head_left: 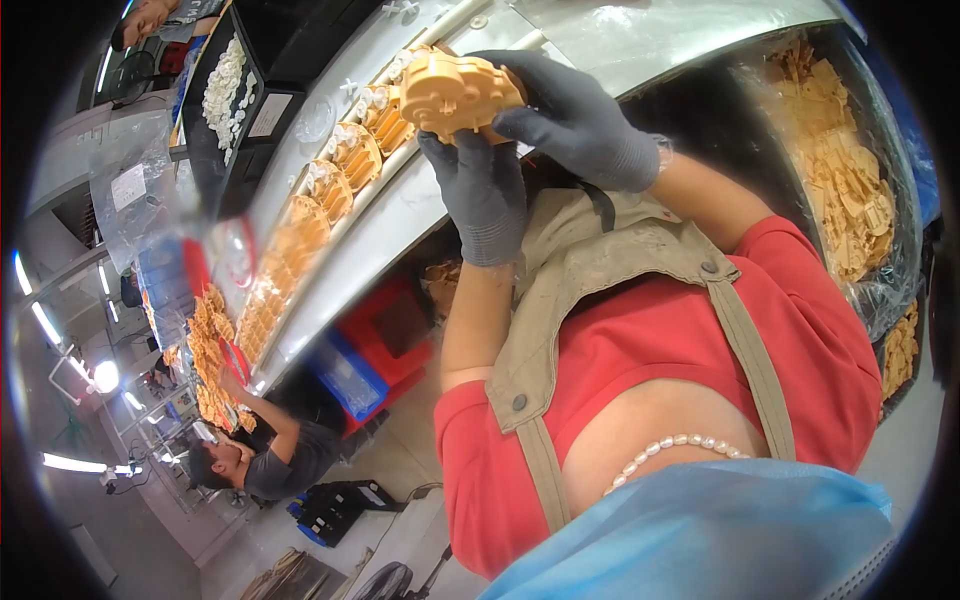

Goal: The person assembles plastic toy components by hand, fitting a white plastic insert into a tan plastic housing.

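Both of my hands, in grey gloves, hold one yellow-orange molded plastic housing [455, 92] up over the edge of the work surface. My left hand [480, 190] grips it from below, fingertips against its underside. From the right side, my right hand [575, 120] wraps round its end, the thumb beneath. The face turned outward has round bosses and raised ribs; its other side is hidden. Close by, a row of similar open orange housings [355, 155] lies along the line, several with white parts inside.
A black bin of small white parts [230, 95] stands beyond the line. To the right, a plastic-lined container [915, 200] holds orange pieces [840, 170]. Red and blue crates [345, 370] sit below the table. Another person [270, 460] works at a heap of orange parts [212, 350].
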### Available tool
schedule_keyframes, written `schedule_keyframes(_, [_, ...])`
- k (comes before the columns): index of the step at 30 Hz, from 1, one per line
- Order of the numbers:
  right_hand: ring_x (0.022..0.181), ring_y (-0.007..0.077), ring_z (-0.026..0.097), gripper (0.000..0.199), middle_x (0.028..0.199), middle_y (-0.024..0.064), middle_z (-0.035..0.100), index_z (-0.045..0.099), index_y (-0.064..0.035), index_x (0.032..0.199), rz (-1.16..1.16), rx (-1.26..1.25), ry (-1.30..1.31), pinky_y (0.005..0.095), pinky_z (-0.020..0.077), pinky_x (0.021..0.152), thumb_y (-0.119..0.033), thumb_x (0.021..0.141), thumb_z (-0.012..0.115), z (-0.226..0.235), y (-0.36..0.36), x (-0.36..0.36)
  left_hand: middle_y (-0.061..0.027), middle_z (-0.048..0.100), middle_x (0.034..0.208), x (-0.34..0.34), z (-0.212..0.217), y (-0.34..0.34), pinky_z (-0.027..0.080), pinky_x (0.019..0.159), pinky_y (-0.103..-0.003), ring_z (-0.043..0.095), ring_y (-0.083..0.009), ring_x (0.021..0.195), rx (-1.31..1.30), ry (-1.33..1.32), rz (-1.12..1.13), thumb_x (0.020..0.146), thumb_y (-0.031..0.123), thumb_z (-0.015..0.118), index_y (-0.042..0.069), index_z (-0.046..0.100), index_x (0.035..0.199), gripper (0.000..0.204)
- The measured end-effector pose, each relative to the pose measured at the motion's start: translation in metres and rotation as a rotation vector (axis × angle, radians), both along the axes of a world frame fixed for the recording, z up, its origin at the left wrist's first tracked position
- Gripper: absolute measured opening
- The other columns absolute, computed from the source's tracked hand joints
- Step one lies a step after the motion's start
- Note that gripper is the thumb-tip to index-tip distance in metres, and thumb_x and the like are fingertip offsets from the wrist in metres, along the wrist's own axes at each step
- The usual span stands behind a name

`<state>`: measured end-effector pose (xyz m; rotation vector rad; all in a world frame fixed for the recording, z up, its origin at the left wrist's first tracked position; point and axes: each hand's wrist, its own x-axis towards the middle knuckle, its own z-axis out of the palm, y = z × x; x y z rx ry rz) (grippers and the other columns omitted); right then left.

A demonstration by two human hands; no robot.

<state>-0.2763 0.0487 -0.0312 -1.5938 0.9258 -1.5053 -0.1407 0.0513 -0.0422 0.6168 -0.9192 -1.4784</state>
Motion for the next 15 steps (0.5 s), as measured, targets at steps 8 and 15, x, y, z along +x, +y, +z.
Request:
schedule_keyframes(8, [0.101, 0.0229, 0.058, 0.055, 0.111, 0.0087, 0.059, 0.051, -0.0079, 0.119, -0.080, -0.190, 0.444, 0.0317, 0.0471, 0.088, -0.012, 0.069, 0.075, 0.002, 0.006, -0.009, -0.0130, 0.048, 0.121, 0.030, 0.008, -0.010, 0.040, 0.096, -0.036, 0.048, -0.0244, 0.112, -0.382, -0.356, 0.065, 0.076, 0.003, 0.067, 0.006, 0.042, 0.118, 0.048])
schedule_keyframes(15, [0.099, 0.0205, 0.060, 0.051, 0.110, 0.0073, 0.059, 0.052, -0.0071, 0.115, -0.021, -0.075, 0.357, 0.0310, 0.0490, 0.085, -0.013, 0.070, 0.075, 0.002, 0.014, -0.010, -0.0136, 0.054, 0.111, 0.037, -0.008, -0.010, 0.044, 0.090, -0.032, 0.053, -0.0208, 0.103, -0.391, -0.327, -0.018, 0.076, 0.007, 0.070, 0.004, 0.049, 0.105, 0.035])
